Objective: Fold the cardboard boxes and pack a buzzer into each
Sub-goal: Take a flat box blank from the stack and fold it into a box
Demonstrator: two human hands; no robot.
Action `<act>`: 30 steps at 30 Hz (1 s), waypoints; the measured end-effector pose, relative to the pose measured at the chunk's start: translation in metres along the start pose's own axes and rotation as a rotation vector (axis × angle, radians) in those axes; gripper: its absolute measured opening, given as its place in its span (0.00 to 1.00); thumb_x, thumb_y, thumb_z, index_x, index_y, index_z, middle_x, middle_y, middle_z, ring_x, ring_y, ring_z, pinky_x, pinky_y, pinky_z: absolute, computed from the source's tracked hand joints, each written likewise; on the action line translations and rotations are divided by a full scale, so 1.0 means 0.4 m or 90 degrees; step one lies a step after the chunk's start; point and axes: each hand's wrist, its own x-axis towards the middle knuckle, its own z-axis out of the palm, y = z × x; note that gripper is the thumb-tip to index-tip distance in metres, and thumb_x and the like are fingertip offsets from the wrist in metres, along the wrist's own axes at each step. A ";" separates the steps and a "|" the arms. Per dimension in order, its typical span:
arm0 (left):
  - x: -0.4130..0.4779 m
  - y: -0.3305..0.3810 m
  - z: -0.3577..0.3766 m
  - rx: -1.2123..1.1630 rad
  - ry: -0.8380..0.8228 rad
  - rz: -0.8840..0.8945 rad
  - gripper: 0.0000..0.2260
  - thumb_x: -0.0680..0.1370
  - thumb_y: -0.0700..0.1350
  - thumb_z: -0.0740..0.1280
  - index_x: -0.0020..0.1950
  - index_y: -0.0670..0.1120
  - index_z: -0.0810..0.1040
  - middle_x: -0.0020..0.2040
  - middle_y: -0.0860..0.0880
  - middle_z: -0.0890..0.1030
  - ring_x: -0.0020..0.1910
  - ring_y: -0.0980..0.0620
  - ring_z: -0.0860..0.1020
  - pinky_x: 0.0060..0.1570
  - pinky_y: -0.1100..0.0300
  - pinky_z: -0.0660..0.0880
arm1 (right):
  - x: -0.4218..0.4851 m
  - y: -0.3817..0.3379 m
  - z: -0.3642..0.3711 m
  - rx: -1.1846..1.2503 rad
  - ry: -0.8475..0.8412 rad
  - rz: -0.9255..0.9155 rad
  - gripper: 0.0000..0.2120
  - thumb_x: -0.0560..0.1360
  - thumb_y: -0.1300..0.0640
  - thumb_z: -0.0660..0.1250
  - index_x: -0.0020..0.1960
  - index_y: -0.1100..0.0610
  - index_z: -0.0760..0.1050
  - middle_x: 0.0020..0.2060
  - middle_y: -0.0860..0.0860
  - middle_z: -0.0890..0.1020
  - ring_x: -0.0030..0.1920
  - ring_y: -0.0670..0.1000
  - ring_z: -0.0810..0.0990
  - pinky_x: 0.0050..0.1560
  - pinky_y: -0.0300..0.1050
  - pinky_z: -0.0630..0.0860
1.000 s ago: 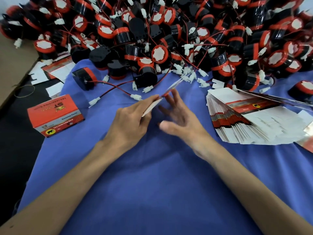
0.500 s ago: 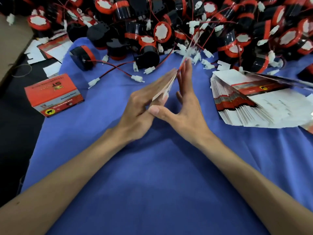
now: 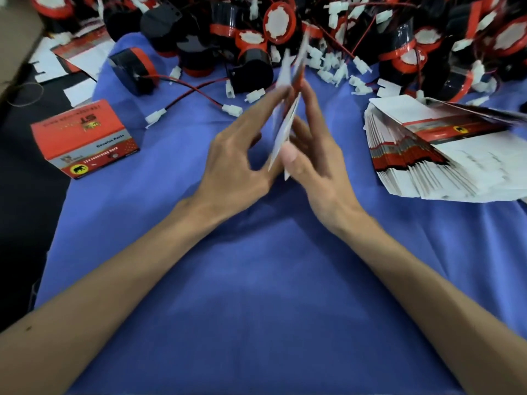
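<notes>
The flat box blank (image 3: 288, 109) has come up off the blue cloth (image 3: 256, 280). A second ago it lay low between the hands; now it stands on edge above the cloth's middle. The right hand (image 3: 316, 161) pinches it between thumb and fingers, and the left hand (image 3: 236, 155) presses straight fingers against its other face. It looks ready to be popped open. The buzzers (image 3: 370, 29) wait heaped along the far edge.

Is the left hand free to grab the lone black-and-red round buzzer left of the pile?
Probably not yet: the left hand presses the flat white-and-red cardboard box that the right hand pinches. Its way to the buzzer looks open.
</notes>
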 end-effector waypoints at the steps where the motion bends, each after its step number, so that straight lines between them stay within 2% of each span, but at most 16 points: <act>1: 0.001 -0.001 -0.002 -0.014 -0.027 -0.030 0.29 0.73 0.44 0.63 0.74 0.50 0.62 0.69 0.51 0.74 0.61 0.59 0.77 0.53 0.66 0.75 | -0.004 -0.001 0.006 -0.032 -0.024 -0.009 0.43 0.72 0.45 0.64 0.78 0.62 0.49 0.66 0.49 0.74 0.68 0.46 0.72 0.62 0.40 0.73; 3: 0.005 -0.006 -0.001 -0.039 -0.060 -0.068 0.31 0.73 0.44 0.62 0.75 0.54 0.58 0.68 0.44 0.74 0.51 0.66 0.78 0.44 0.71 0.73 | -0.008 0.006 0.013 -0.089 -0.049 -0.039 0.42 0.72 0.45 0.65 0.78 0.61 0.51 0.57 0.40 0.78 0.59 0.39 0.78 0.57 0.37 0.75; 5: 0.006 -0.010 0.004 -0.060 -0.027 -0.077 0.30 0.73 0.44 0.62 0.74 0.41 0.64 0.56 0.37 0.80 0.42 0.67 0.78 0.40 0.76 0.69 | -0.007 0.011 0.014 -0.103 -0.043 -0.059 0.38 0.74 0.48 0.64 0.78 0.56 0.50 0.53 0.29 0.77 0.59 0.34 0.76 0.59 0.37 0.75; 7: 0.004 -0.006 0.006 -0.070 0.024 -0.086 0.27 0.72 0.45 0.61 0.68 0.32 0.68 0.48 0.44 0.82 0.40 0.68 0.77 0.40 0.77 0.69 | -0.004 0.014 0.012 -0.128 -0.037 -0.078 0.35 0.77 0.50 0.61 0.78 0.55 0.48 0.53 0.21 0.72 0.59 0.31 0.74 0.60 0.34 0.73; 10: 0.001 -0.005 0.008 -0.079 0.107 -0.099 0.25 0.72 0.45 0.59 0.59 0.25 0.70 0.41 0.40 0.80 0.34 0.67 0.74 0.37 0.77 0.67 | -0.004 0.011 0.014 -0.161 -0.035 -0.095 0.31 0.79 0.51 0.59 0.78 0.58 0.51 0.61 0.27 0.69 0.61 0.46 0.78 0.60 0.40 0.75; 11: 0.004 -0.008 0.008 -0.088 0.134 -0.101 0.23 0.73 0.44 0.60 0.60 0.26 0.70 0.44 0.44 0.82 0.36 0.68 0.75 0.39 0.76 0.69 | -0.004 0.012 0.012 -0.165 -0.024 -0.097 0.30 0.80 0.53 0.58 0.78 0.59 0.51 0.64 0.33 0.69 0.60 0.47 0.79 0.60 0.40 0.75; 13: 0.008 -0.014 0.010 -0.067 0.157 -0.074 0.22 0.75 0.37 0.60 0.68 0.30 0.66 0.58 0.56 0.76 0.53 0.73 0.74 0.50 0.76 0.70 | -0.002 0.009 0.008 -0.183 0.022 -0.106 0.29 0.80 0.59 0.58 0.77 0.62 0.52 0.67 0.45 0.70 0.53 0.34 0.79 0.52 0.26 0.72; 14: 0.005 -0.016 0.011 -0.052 0.154 -0.047 0.23 0.76 0.36 0.60 0.71 0.31 0.63 0.62 0.56 0.72 0.59 0.74 0.71 0.55 0.77 0.69 | -0.001 0.005 0.009 -0.188 0.047 -0.109 0.30 0.79 0.61 0.59 0.77 0.62 0.52 0.68 0.49 0.71 0.49 0.35 0.79 0.50 0.23 0.71; 15: 0.003 -0.015 0.012 -0.046 0.144 -0.021 0.24 0.77 0.36 0.61 0.72 0.32 0.61 0.65 0.53 0.70 0.63 0.74 0.68 0.56 0.77 0.68 | 0.000 -0.001 0.013 -0.182 0.066 -0.108 0.32 0.77 0.61 0.61 0.77 0.60 0.52 0.69 0.49 0.71 0.52 0.41 0.80 0.51 0.26 0.73; 17: -0.001 -0.005 0.018 -0.033 0.118 0.020 0.25 0.77 0.36 0.63 0.73 0.37 0.59 0.68 0.48 0.72 0.65 0.72 0.67 0.55 0.78 0.68 | -0.004 -0.009 0.029 -0.180 0.094 -0.124 0.35 0.74 0.63 0.63 0.77 0.58 0.51 0.68 0.45 0.71 0.58 0.51 0.79 0.52 0.42 0.80; 18: -0.004 0.000 0.020 -0.027 0.111 0.031 0.25 0.77 0.37 0.64 0.72 0.40 0.59 0.68 0.47 0.73 0.65 0.71 0.68 0.54 0.79 0.68 | -0.007 -0.008 0.038 -0.189 0.109 -0.137 0.36 0.74 0.64 0.63 0.77 0.60 0.50 0.66 0.46 0.73 0.56 0.52 0.80 0.49 0.42 0.80; 21: -0.004 0.000 0.017 -0.021 0.105 0.056 0.26 0.78 0.40 0.65 0.73 0.44 0.58 0.68 0.47 0.71 0.65 0.58 0.72 0.54 0.74 0.70 | -0.007 0.001 0.041 -0.254 0.139 -0.156 0.35 0.73 0.69 0.62 0.76 0.65 0.49 0.58 0.62 0.80 0.45 0.51 0.78 0.40 0.20 0.68; 22: -0.003 -0.005 0.015 -0.008 0.110 0.069 0.25 0.79 0.41 0.64 0.74 0.45 0.58 0.67 0.48 0.70 0.65 0.55 0.72 0.57 0.71 0.70 | -0.006 0.002 0.035 -0.271 0.146 -0.151 0.36 0.72 0.71 0.63 0.76 0.65 0.49 0.57 0.63 0.80 0.41 0.50 0.77 0.39 0.18 0.65; 25: 0.004 -0.019 0.005 0.051 0.128 0.072 0.24 0.79 0.40 0.64 0.73 0.45 0.61 0.65 0.45 0.71 0.64 0.59 0.70 0.62 0.68 0.68 | 0.006 0.000 0.007 -0.283 0.158 -0.133 0.39 0.70 0.76 0.60 0.76 0.59 0.52 0.62 0.59 0.78 0.38 0.44 0.74 0.40 0.21 0.65; 28: 0.015 -0.035 -0.008 0.059 0.109 0.001 0.22 0.78 0.38 0.65 0.72 0.43 0.66 0.67 0.39 0.71 0.66 0.56 0.68 0.66 0.66 0.66 | 0.015 0.002 -0.018 -0.254 0.175 -0.151 0.38 0.68 0.77 0.54 0.74 0.55 0.57 0.67 0.54 0.74 0.49 0.41 0.75 0.51 0.25 0.69; 30: 0.022 -0.041 -0.015 -0.041 0.100 -0.110 0.24 0.75 0.37 0.66 0.71 0.47 0.66 0.70 0.42 0.69 0.70 0.54 0.68 0.68 0.61 0.67 | 0.020 0.003 -0.030 -0.147 0.163 -0.125 0.34 0.71 0.76 0.52 0.72 0.51 0.62 0.67 0.48 0.72 0.63 0.42 0.73 0.60 0.39 0.75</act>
